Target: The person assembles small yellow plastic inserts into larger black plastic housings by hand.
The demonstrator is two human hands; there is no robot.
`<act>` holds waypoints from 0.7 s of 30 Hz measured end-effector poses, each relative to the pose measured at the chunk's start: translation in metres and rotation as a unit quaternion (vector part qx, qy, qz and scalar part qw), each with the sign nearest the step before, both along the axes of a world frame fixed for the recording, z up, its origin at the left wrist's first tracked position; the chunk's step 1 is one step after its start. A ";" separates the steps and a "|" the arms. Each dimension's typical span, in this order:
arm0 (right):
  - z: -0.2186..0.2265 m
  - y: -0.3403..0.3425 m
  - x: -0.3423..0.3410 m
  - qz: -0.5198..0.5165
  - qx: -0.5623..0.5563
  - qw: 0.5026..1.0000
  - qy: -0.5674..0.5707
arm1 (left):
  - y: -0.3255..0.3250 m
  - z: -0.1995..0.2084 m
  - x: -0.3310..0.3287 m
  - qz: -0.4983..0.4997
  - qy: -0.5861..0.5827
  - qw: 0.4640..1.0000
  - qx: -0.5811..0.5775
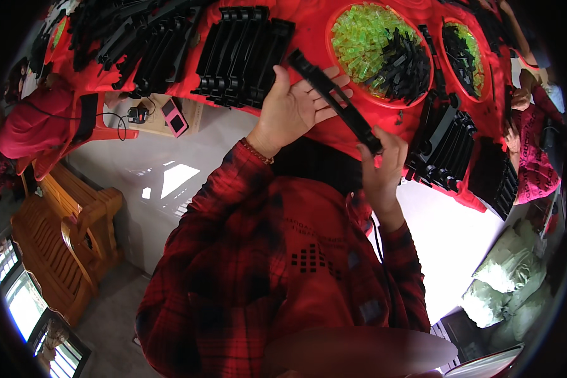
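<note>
My right hand (385, 165) pinches the lower end of a long black plastic strip (337, 104), which has a raised clip-like end. The strip slants up and to the left, passing in front of the fingers of my left hand (293, 110). That hand is open, palm up, with its fingers stretched out; whether it touches the strip I cannot tell. Just beyond my left hand, several similar black strips (236, 60) lie side by side on the red-covered table (296, 28). More black strips (444, 142) lie in a row to the right of my right hand.
A round red tray (431, 75) holds yellow-green translucent pieces and small black pieces; a similar tray (485, 93) stands farther right. Black parts (126, 44) pile up at the far left. People sit at both sides. A wooden bench (57, 239) and pale sacks (507, 277) stand behind.
</note>
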State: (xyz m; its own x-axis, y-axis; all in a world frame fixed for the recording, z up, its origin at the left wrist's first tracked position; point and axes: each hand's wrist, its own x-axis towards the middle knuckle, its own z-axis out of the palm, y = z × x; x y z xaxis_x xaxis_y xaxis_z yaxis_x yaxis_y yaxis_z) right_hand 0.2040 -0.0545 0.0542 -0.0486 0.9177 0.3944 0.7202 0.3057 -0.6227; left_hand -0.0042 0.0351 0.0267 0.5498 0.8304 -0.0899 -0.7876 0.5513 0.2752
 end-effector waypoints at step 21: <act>0.010 0.111 0.015 0.101 -0.140 0.971 0.162 | -0.030 -0.006 -0.037 -0.132 0.146 0.980 0.030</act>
State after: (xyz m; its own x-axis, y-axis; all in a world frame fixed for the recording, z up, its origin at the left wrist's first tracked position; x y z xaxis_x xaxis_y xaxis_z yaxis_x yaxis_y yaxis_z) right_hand 0.2185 0.0568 0.0640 -0.1545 0.9758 0.1549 0.4150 0.2064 -0.8861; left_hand -0.0416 0.0053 0.0211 0.7045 0.6711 -0.2309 -0.5022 0.7013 0.5058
